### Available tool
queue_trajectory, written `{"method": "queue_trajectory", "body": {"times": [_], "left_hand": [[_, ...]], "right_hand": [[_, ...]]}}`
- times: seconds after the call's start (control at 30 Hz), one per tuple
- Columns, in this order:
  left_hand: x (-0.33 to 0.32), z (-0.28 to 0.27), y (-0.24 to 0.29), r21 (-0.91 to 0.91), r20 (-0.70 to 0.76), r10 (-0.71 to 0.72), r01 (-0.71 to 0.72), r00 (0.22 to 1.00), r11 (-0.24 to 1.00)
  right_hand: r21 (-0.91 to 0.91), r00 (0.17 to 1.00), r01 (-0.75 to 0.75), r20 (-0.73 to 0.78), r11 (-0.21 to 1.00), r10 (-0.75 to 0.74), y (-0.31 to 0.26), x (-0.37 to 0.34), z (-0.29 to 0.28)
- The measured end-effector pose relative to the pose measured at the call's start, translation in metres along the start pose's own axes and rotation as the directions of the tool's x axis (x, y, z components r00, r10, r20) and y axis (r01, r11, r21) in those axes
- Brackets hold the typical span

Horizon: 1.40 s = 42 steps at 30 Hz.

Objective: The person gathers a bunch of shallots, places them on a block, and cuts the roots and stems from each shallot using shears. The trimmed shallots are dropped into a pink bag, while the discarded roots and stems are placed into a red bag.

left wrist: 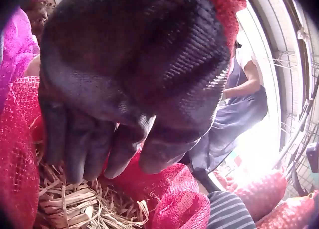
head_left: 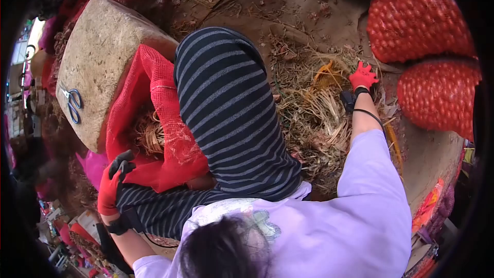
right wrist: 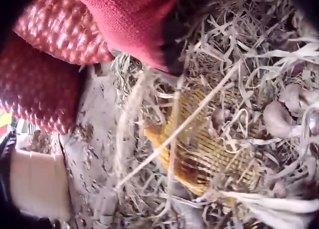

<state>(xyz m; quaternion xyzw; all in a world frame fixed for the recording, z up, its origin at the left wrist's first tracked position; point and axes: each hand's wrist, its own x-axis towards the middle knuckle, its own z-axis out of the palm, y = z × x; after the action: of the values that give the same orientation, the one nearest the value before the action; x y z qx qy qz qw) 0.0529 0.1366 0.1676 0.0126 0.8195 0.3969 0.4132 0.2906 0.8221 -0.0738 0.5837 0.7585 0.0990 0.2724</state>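
My left hand [head_left: 114, 181], in a red glove with a black-coated palm, hovers beside the mouth of a red mesh bag [head_left: 167, 100]. Its fingers hang loosely with nothing held, as the left wrist view shows. Dry stalks [left wrist: 75, 206] lie inside the bag, below those fingers. Stretched out to the far right, my right hand [head_left: 363, 76] has its gloved fingers spread at the edge of a heap of dry stalks [head_left: 319, 128]. A piece of yellow netting [right wrist: 199, 149] lies partly buried there. Loose stalks partly cover the right fingertips in the right wrist view.
Blue-handled scissors [head_left: 75, 105] lie on a large pale block [head_left: 110, 36] at the left. Full red mesh sacks [head_left: 419, 18] stand at the right. My bent knee [head_left: 221, 82] in striped trousers rises between bag and heap. Another person [left wrist: 244, 97] stands beyond.
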Motion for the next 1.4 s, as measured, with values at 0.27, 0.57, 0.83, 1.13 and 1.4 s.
{"method": "queue_trajectory", "body": {"times": [0.27, 0.57, 0.83, 1.13, 1.4], "left_hand": [[0.009, -0.013, -0.005, 0.007, -0.019, 0.055, -0.055, 0.998, 0.998], [0.027, -0.033, 0.009, 0.007, -0.033, 0.234, -0.234, 0.972, 0.972], [0.017, -0.047, -0.005, -0.05, -0.096, 0.288, -0.293, 0.953, 0.955], [-0.001, -0.056, -0.014, -0.101, -0.136, 0.339, -0.354, 0.931, 0.93], [-0.027, -0.073, -0.015, -0.203, -0.119, 0.452, -0.468, 0.884, 0.86]], "right_hand": [[0.478, 0.924, 0.229, -0.382, 0.848, -0.035, 0.088, 0.059, 0.052], [0.872, 0.872, 0.464, -0.481, 0.157, 0.089, 0.175, -0.017, -0.054], [0.886, 0.896, 0.444, -0.44, -0.133, 0.058, 0.214, -0.02, -0.127], [0.746, 0.801, 0.596, -0.578, -0.297, 0.155, 0.167, -0.059, -0.24], [0.552, 0.608, 0.786, -0.772, -0.279, 0.185, 0.14, -0.109, -0.352]]}}
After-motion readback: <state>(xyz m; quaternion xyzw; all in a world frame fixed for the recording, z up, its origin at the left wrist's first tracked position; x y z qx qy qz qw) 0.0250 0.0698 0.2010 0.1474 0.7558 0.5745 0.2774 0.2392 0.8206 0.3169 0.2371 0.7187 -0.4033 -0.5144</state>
